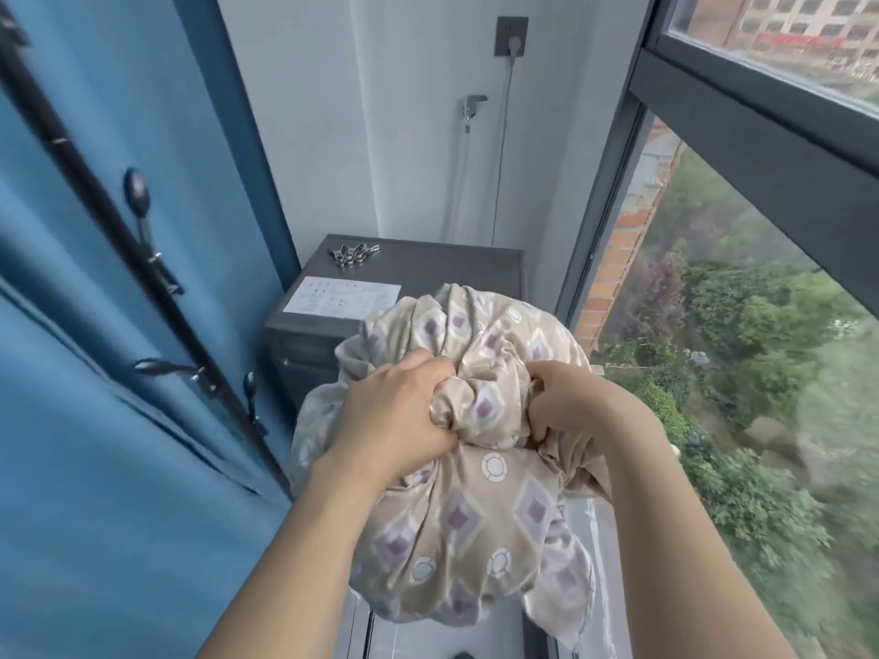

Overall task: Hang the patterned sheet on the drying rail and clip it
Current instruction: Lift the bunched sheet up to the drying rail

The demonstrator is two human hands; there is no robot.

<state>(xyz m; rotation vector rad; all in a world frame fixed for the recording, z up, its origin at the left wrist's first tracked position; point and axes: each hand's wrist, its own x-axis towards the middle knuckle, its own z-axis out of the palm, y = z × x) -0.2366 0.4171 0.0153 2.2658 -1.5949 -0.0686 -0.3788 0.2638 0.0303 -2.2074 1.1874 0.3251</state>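
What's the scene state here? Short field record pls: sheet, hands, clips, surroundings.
sheet: patterned sheet bunched in a ball, held up, not hung
left hand: grips the bundle
right hand: grips the bundle
clips: metal clips piled on the grey cabinet, untouched
paper: printed sheet flat on cabinet top
drying rail: not in view
surroundings: blue curtain left, window right

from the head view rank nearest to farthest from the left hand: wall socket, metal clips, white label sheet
From the left hand:
1. white label sheet, on the cabinet top, just beyond the hand
2. metal clips, at the cabinet's back left
3. wall socket, high on the wall
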